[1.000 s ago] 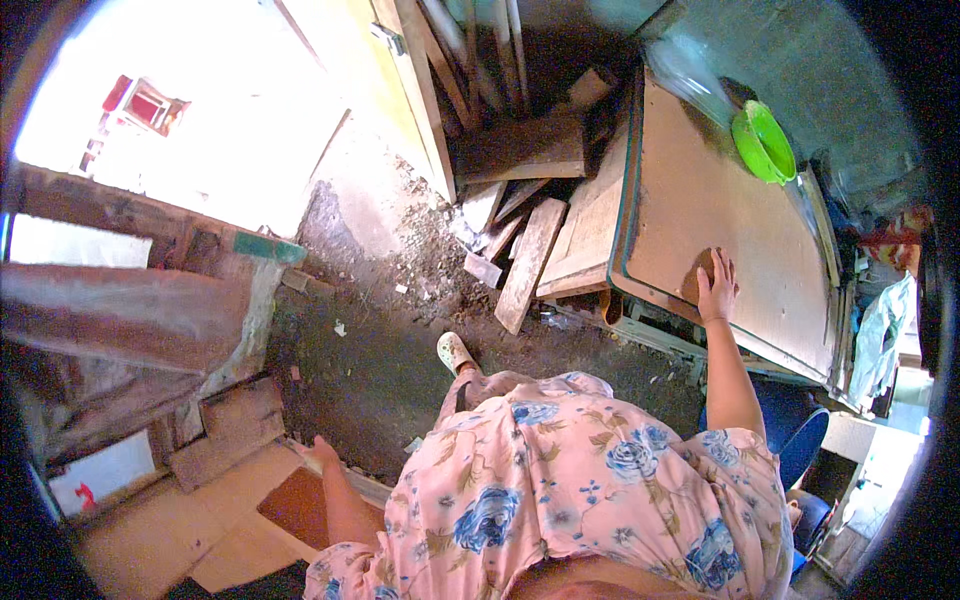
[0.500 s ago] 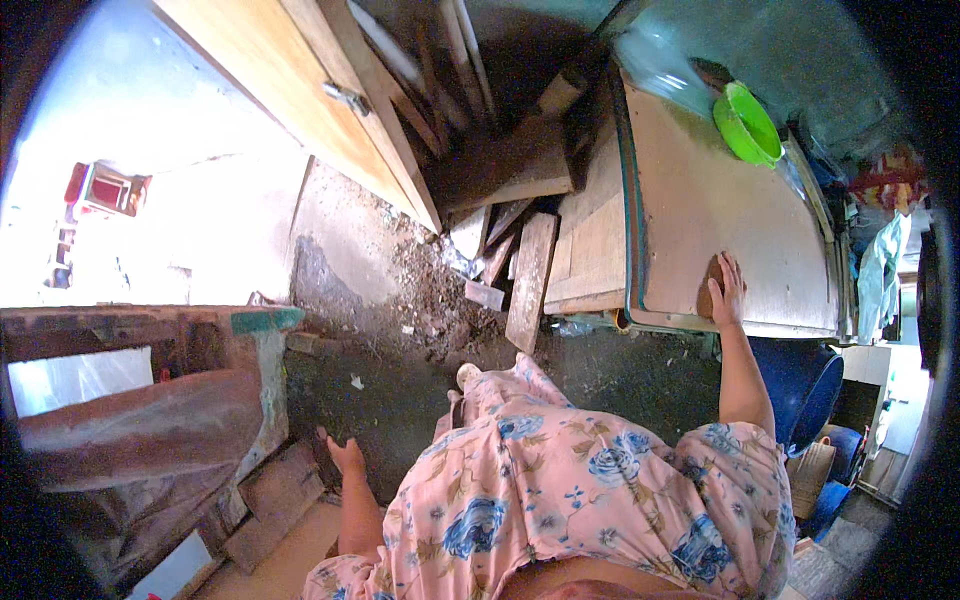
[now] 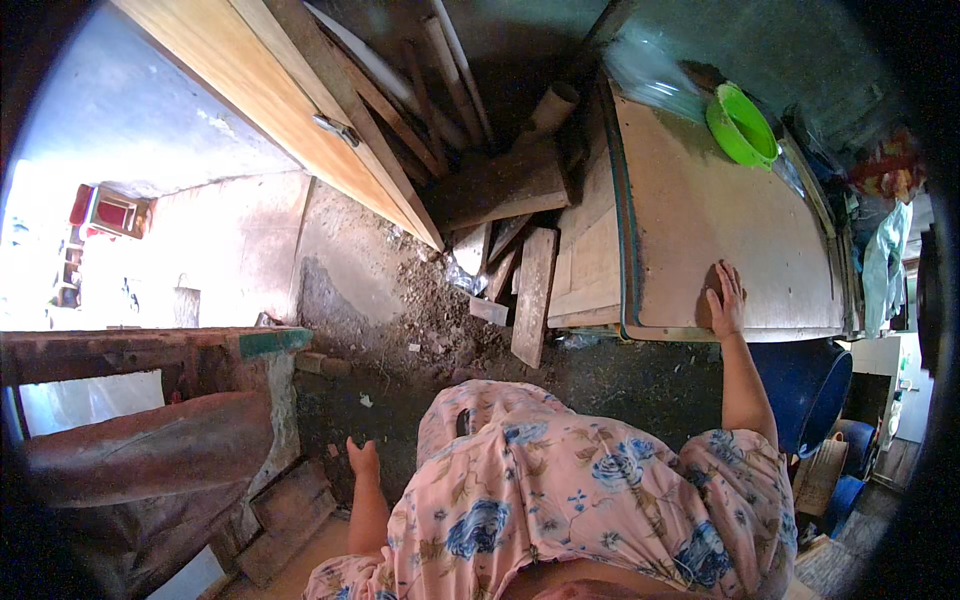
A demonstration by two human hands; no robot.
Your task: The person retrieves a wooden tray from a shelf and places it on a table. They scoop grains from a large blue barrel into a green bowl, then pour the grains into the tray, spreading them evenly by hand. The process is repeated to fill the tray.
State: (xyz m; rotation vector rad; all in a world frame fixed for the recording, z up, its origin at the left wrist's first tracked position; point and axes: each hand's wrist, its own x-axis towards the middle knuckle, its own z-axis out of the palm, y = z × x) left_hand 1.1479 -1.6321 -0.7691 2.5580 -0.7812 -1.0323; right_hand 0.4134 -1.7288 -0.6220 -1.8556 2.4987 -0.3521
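Right hand (image 3: 728, 300) at right, palm down near near edge of board (image 3: 700, 210), fingers slightly apart, resting rather than gripping; board, broad and tan, lies at right, beyond person; green bowl (image 3: 741, 126) at board's far right corner; clear plastic (image 3: 652, 78) just left of bowl; left hand (image 3: 364, 460) near left, over dirt floor (image 3: 620, 380), thumb apart from fingers, well apart from board; wooden frame (image 3: 150, 345) left of it; plank (image 3: 535, 298) left of board; door (image 3: 345, 130) farther left; blue barrel (image 3: 800, 385) right of right forearm
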